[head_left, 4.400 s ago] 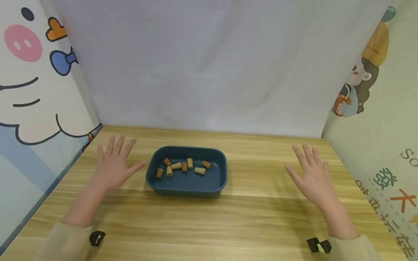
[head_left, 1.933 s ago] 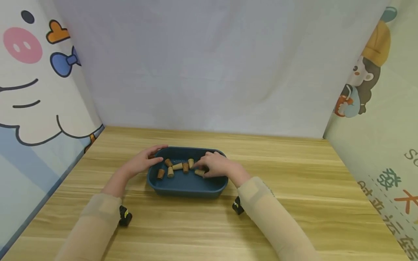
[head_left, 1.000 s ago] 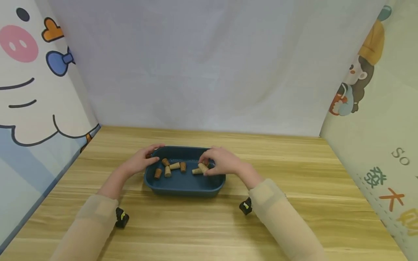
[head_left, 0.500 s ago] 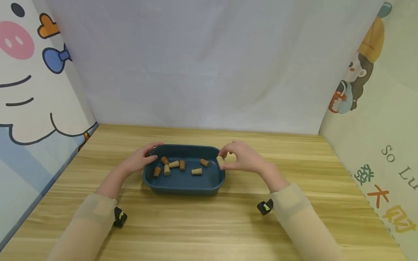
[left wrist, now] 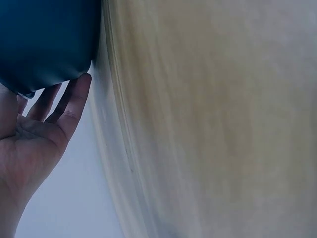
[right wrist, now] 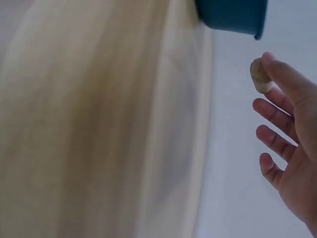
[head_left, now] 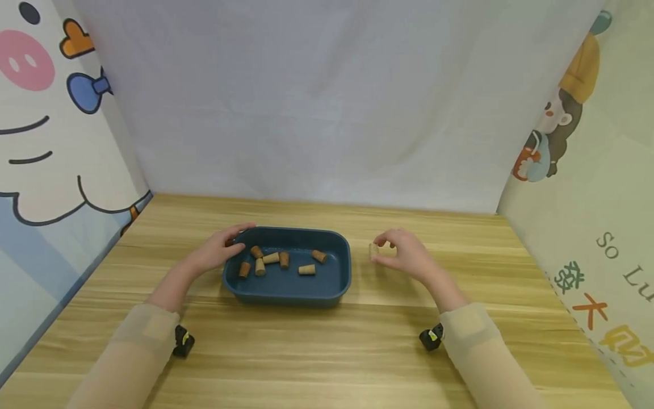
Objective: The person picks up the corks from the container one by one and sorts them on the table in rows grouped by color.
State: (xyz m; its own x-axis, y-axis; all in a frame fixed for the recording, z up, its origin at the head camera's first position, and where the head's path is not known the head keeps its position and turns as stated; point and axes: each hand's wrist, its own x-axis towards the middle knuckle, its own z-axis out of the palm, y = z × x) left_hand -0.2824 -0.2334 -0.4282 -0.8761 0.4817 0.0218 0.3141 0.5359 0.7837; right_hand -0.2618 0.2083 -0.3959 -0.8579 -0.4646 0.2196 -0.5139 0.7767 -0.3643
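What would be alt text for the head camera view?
A person's right hand pinches a pale cork beside a dark blue tub, while the left hand holds the tub's left end. Seven more corks lie inside the tub, which sits on a wood-grain table.

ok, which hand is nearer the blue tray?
Left. The left hand holds the left end of the blue tray; the right hand is apart from it, past its right end, pinching a cork.

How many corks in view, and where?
8. In the tray: four dark corks (two left, one central, one right) and three pale corks (two left of center, one right). The right hand pinches the eighth cork, outside the tray. The left hand may hide more.
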